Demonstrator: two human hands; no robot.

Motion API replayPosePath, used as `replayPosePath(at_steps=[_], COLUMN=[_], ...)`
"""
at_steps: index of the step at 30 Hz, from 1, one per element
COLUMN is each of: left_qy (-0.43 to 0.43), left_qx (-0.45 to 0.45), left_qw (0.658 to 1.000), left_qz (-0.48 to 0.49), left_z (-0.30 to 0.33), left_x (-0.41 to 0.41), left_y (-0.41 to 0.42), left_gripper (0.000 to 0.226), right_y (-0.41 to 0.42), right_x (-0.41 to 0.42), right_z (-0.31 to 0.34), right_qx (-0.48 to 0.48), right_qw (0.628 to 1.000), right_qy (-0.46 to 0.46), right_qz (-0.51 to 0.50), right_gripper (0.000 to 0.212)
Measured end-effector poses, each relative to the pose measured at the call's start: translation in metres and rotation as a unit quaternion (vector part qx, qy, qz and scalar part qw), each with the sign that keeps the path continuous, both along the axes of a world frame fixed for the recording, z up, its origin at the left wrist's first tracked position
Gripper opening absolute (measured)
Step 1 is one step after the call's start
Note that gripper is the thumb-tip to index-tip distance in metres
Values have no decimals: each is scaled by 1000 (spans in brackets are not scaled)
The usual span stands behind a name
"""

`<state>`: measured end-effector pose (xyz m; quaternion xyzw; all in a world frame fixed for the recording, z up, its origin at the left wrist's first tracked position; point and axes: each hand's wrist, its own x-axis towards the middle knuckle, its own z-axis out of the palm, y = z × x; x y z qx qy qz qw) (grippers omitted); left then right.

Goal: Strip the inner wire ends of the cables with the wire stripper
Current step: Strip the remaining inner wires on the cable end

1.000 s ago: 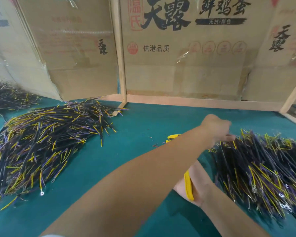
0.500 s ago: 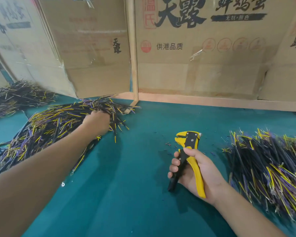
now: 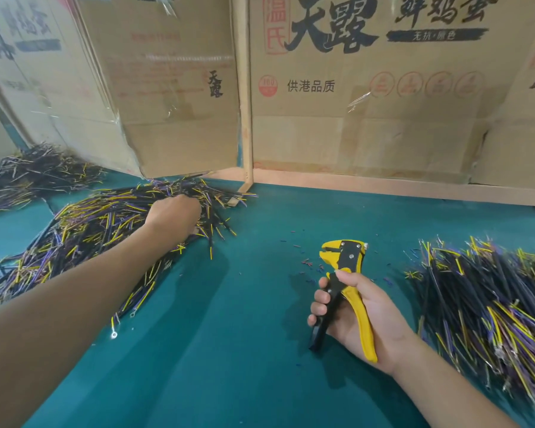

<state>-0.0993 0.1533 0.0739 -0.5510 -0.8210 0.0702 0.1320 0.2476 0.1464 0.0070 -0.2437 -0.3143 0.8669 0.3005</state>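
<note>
On green mat: left hand digging into cable pile, grasp hidden; right hand clenching stripper; tangled cables risking several lifting together.

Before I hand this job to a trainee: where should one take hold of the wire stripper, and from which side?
Probably by the two long handles, as the right hand does now. The wire stripper stands with its head up and away from the person, handles spread toward the palm. Come from below and the right, fingers round the black handle, palm on the yellow one, keeping the head clear.
</note>
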Motion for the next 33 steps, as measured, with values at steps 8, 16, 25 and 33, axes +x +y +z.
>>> replayPosePath(at_steps=[8,16,25,33], left_qy=[-48,-298,-536,-695], left_qx=[92,372,261,265], left_qw=[992,851,781,651], left_qz=[-74,-220,-185,-153], left_z=[22,42,-48,-48], left_x=[29,73,99,131], left_y=[-1,-4,-19,-41], left_gripper=[13,21,16,18], right_y=[-1,-1,0,1], right_x=[-1,-2,-2,-2], right_z=[1,1,0,-1], right_qx=[-8,-7,-3,0], right_qw=[1000,1000,1000,1000], right_qy=[-2,-2,-8,-9], right_qz=[1,-3,1,3], right_gripper=[27,27,26,27])
